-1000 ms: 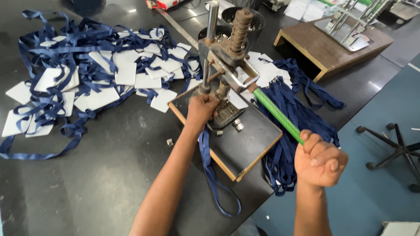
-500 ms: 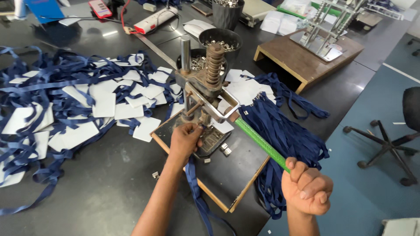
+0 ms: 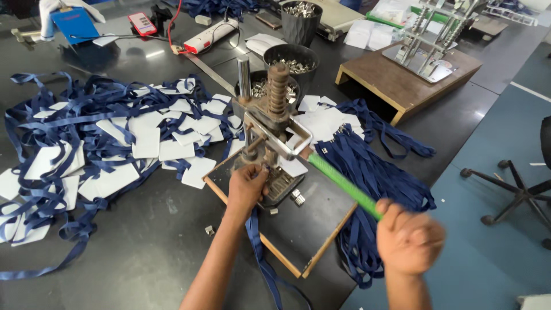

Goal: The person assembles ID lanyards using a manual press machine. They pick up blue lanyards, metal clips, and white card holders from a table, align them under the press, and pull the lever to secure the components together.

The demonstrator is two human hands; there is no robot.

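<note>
1. Your right hand is closing in a full fist around the end of the green handle, which is slanting up and left to the press.
2. Your left hand is resting at the foot of the press, fingers curled down over the end of a blue strap; whether they are pinching it, I cannot tell.
3. That strap is trailing from under your left hand toward you, across the dark board and off its near edge.
4. The press is standing on that board, with small metal clips lying just beside its base.
5. More blue straps are piling to the right of the board, and a tangle of straps and white cards is spreading across the table to the left.
6. Dark cups of metal parts are sitting behind the press.
</note>
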